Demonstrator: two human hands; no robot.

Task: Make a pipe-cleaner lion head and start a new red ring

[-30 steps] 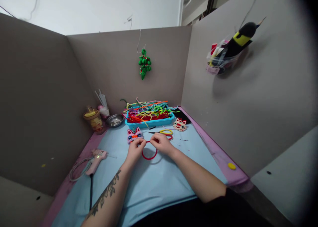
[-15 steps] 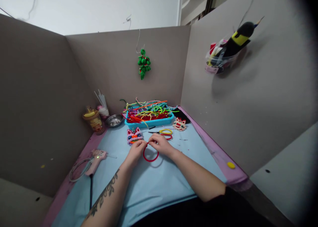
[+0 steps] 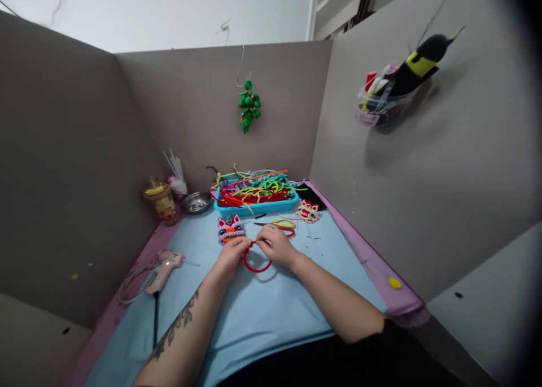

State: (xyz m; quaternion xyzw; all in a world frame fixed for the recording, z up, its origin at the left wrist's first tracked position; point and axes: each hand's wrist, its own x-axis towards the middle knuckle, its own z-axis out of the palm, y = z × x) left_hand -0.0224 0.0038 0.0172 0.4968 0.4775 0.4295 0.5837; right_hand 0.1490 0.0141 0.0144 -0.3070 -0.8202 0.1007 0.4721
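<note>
A red pipe cleaner [image 3: 257, 271], bent into a ring, hangs between my hands just above the blue cloth [image 3: 271, 313]. My left hand [image 3: 234, 251] pinches it at the upper left of the ring, and my right hand [image 3: 277, 244] pinches it at the upper right, fingertips close together. Behind my left hand lies a purple and pink animal-face piece [image 3: 231, 229] with orange and dark blue parts. Scissors with yellow and red handles [image 3: 284, 224] lie right behind my right hand, which partly hides them.
A blue tray [image 3: 237, 211] heaped with coloured pipe cleaners stands at the back. A cream and red face piece [image 3: 307, 211] is right of it. Leftward are a metal bowl [image 3: 197, 202], a cup [image 3: 162, 203] and a pink glue gun [image 3: 164, 271] with its cord. Grey panels [image 3: 212, 104] enclose the table.
The view has shifted slightly. Both hands still pinch the red pipe cleaner; the fingertips have moved a little farther apart at the top of the ring.
</note>
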